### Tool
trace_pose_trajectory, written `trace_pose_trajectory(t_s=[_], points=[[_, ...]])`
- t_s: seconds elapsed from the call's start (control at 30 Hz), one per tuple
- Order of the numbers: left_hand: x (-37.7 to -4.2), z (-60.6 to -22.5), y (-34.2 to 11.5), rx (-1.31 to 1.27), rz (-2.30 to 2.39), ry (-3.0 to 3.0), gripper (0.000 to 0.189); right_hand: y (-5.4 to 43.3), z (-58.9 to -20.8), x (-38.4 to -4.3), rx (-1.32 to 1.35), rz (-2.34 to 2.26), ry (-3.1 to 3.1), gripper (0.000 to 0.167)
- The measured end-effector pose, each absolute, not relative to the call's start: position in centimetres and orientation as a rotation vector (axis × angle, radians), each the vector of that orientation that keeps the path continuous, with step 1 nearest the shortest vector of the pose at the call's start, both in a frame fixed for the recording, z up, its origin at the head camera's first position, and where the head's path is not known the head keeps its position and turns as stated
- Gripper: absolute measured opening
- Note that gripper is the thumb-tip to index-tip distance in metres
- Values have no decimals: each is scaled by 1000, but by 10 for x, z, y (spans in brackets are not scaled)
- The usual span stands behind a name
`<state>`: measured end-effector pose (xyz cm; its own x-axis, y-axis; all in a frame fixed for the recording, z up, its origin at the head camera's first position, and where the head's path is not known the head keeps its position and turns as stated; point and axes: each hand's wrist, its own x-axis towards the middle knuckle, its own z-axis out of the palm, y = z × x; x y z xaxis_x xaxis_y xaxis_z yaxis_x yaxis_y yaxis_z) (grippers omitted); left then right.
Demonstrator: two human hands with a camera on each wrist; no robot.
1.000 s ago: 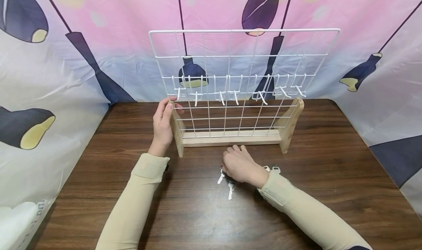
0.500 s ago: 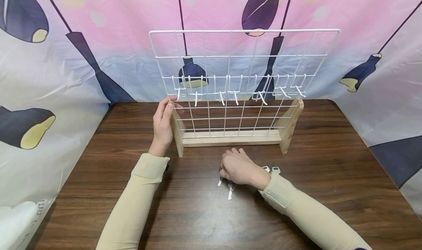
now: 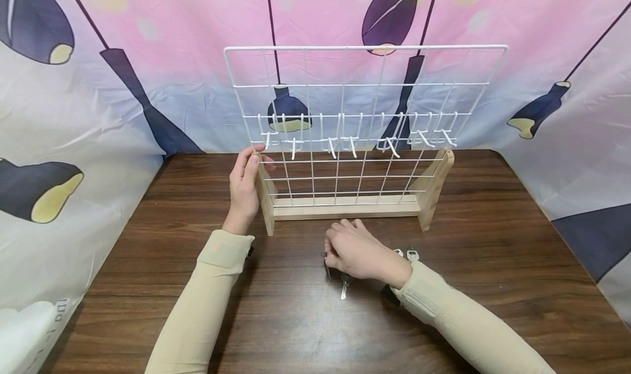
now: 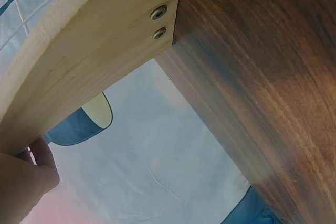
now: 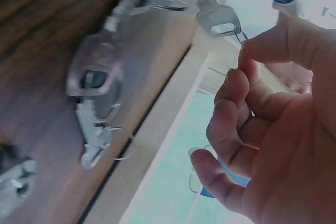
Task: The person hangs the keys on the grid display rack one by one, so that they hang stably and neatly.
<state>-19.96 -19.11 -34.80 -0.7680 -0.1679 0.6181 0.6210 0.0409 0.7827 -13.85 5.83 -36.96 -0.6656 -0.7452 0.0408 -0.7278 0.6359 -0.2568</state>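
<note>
A white wire grid rack (image 3: 345, 47) stands on the table in a wooden frame, with several white hooks (image 3: 391, 146) along its middle. My left hand (image 3: 243, 193) grips the top of the left wooden side panel (image 3: 265, 199), which fills much of the left wrist view. In front of the frame's base, my right hand (image 3: 362, 253) pinches a thin ring (image 5: 240, 36) between thumb and forefinger. From that ring a silver key (image 5: 216, 17) hangs. Another key (image 3: 344, 291) lies on the tabletop just below this hand, partly hidden by it.
More keys on rings (image 5: 94, 77) lie on the dark wooden table (image 3: 315, 335), some showing behind the right wrist as a key head (image 3: 412, 254). A patterned cloth (image 3: 172, 23) hangs behind and at both sides. Something white (image 3: 29, 330) with printed letters sits at the lower left.
The right hand has shifted slightly left, and the pinched key has moved with it, turning edge-on. The left hand and rack stay in place.
</note>
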Motion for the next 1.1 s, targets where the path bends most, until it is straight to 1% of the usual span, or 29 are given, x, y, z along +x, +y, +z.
trace_pose_trajectory(t_s=[0.3,0.53,0.73,0.93,1.1], points=[[-198,-348,-193,-455,-1795,-1765,35,56,-352,-139,-1287,-622,2760,10],[-199,-347,-191,-453,-1807,-1746,34,48,-336,-147,-1283,-1134,2658,8],[-199,-347,-192,-438,-1807,-1762,35,36,-324,-149,-1163,-1568,2496,3],[-197,-344,-190,-413,-1815,-1781,35,20,-312,-149,-1005,-1832,2418,4],[-185,-332,-184,-400,-1805,-1787,32,5,-306,-150,-915,-2074,2281,6]])
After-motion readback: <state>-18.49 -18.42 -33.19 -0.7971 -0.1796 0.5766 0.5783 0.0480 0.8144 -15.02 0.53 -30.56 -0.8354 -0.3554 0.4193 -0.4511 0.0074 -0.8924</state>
